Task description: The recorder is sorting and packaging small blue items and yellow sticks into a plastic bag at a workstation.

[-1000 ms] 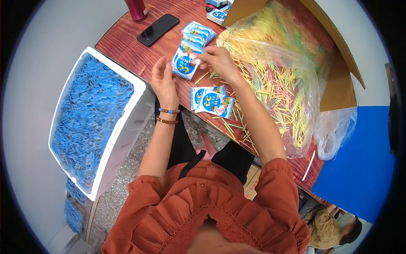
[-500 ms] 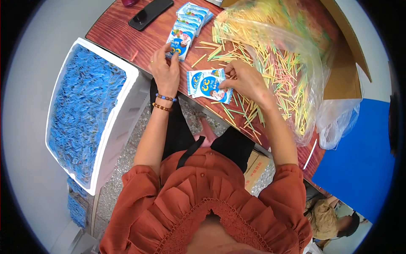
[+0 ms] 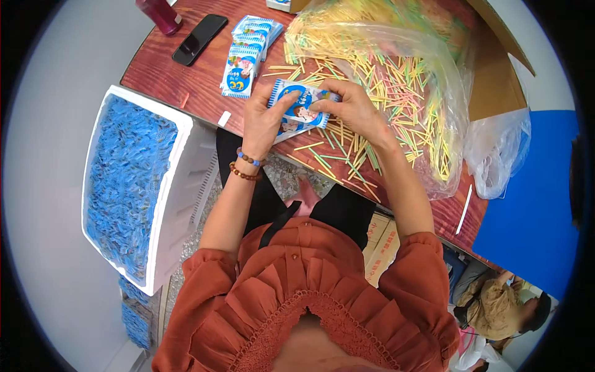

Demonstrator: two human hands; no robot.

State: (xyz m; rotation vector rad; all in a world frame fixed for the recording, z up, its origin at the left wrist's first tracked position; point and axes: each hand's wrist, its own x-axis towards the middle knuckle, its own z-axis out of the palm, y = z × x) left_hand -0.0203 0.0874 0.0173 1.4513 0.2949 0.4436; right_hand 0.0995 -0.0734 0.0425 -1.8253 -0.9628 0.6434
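Note:
Between my two hands is a small blue-and-white packet [image 3: 302, 99], raised over the table's near edge. My left hand [image 3: 260, 121] pinches its left side with the thumb on top. On the right side, my right hand [image 3: 354, 110] grips it between thumb and fingers. A second packet [image 3: 290, 129] of the same kind shows beneath it, partly hidden. To the left, a fanned row of similar packets [image 3: 242, 65] lies on the table, apart from both hands. Thin yellow, green and pink sticks [image 3: 396, 93] are strewn beyond and beside my right hand.
A white foam box [image 3: 162, 204] full of blue packets stands at my left. On the red wooden table [image 3: 149, 68] lie a black phone [image 3: 199, 40] and a red bottle [image 3: 160, 15]. A clear plastic bag [image 3: 455, 124] and an open cardboard box [image 3: 502, 93] are at the right. Someone sits at lower right.
My left hand has left the row of packets, moved right and taken hold of the packet. My right hand has raised that packet slightly, away from me. The whole view has shifted a little.

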